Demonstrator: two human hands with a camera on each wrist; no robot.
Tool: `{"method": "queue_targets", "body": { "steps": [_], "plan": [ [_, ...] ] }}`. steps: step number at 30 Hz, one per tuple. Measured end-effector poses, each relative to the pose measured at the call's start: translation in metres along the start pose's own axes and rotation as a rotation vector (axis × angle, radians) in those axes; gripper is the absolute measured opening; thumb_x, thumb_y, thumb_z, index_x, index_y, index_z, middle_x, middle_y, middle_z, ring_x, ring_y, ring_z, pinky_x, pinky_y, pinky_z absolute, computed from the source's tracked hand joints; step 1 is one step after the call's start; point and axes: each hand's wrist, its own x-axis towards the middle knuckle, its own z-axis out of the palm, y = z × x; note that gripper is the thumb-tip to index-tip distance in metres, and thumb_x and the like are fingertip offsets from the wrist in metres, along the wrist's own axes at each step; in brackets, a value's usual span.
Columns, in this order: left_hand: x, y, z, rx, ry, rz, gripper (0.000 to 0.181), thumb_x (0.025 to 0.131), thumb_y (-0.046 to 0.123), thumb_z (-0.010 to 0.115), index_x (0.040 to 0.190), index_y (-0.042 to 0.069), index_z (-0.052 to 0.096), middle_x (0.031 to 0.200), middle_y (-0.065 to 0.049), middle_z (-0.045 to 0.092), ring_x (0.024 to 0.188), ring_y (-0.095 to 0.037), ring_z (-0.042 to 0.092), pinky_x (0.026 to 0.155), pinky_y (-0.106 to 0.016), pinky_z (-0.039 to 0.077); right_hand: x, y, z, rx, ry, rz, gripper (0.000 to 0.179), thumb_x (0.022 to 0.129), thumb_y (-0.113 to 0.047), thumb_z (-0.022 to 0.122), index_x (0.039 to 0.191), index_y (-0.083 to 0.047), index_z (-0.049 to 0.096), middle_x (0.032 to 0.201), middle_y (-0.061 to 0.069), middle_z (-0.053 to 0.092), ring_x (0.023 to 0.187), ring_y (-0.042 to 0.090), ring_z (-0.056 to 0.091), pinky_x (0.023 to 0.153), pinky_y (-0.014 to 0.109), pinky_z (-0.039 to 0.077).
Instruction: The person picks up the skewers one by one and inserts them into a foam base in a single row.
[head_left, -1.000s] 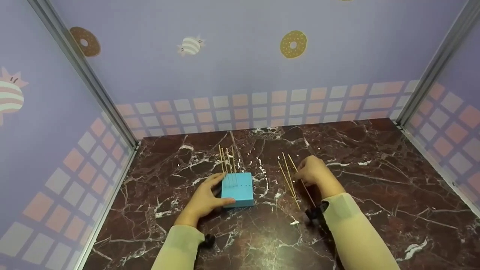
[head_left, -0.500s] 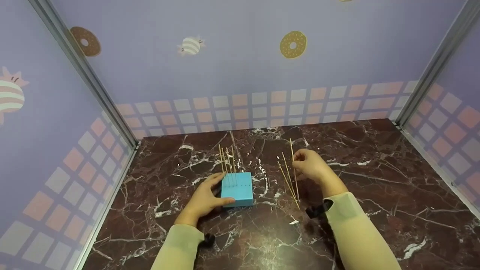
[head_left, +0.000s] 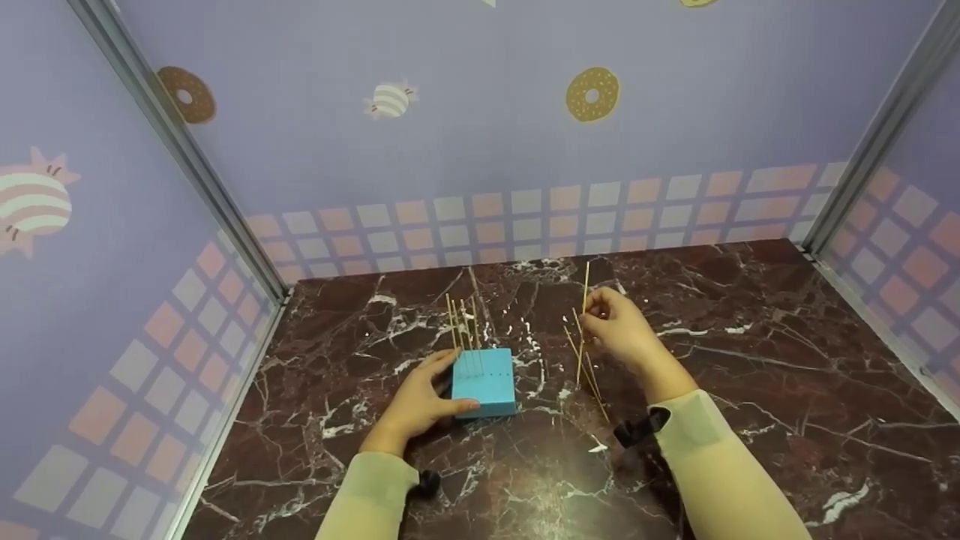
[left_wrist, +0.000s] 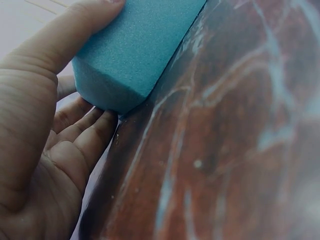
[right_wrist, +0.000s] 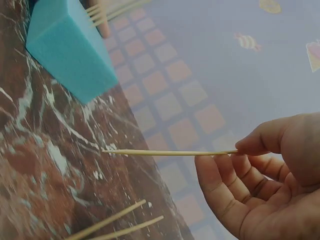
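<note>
My left hand [head_left: 416,401] holds a blue foam block [head_left: 495,386] on the table, thumb on its near side and fingers along its left. Several thin bamboo skewers [head_left: 475,324] stand upright in the block, left of a few small dark holes. To the right, my right hand [head_left: 626,334] pinches one bamboo skewer [right_wrist: 170,152] between thumb and fingers. In the head view this skewer stands nearly upright, its lower end above the table. A few loose skewers [head_left: 598,394] lie just below the right hand. The left wrist view shows a foam corner [left_wrist: 115,90] beside the curled fingers.
The dark red marbled table [head_left: 547,480] has white veins and pale specks. A lilac wall [head_left: 487,142] with printed sweets and pink and white squares closes off the back, and similar panels stand at both sides.
My right hand has lifted one skewer off the table and turned it from slanted to nearly upright. The left hand still holds the block. The head view has shifted slightly.
</note>
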Motion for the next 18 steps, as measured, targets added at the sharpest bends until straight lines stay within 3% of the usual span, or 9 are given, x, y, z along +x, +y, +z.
{"method": "queue_targets", "body": {
  "steps": [11, 18],
  "plan": [
    [0.001, -0.001, 0.001, -0.009, -0.008, 0.010, 0.112, 0.084, 0.031, 0.103, 0.175, 0.006, 0.042, 0.184, -0.022, 0.033, 0.169, -0.048, 0.036, 0.134, -0.055, 0.047, -0.004, -0.022, 0.029, 0.010, -0.043, -0.083, 0.010, 0.112, 0.008, 0.059, 0.119, 0.001, 0.058, 0.103, 0.012, 0.063, 0.083, 0.024, 0.068, 0.073, 0.037, 0.071],
    [0.002, 0.000, 0.001, -0.024, -0.010, 0.020, 0.113, 0.084, 0.029, 0.104, 0.175, 0.004, 0.041, 0.183, -0.024, 0.033, 0.169, -0.049, 0.037, 0.134, -0.054, 0.047, 0.000, -0.038, 0.047, 0.079, -0.029, -0.079, 0.013, 0.113, 0.005, 0.059, 0.125, 0.001, 0.060, 0.105, 0.010, 0.065, 0.086, 0.025, 0.070, 0.075, 0.033, 0.071]
  ]
}}
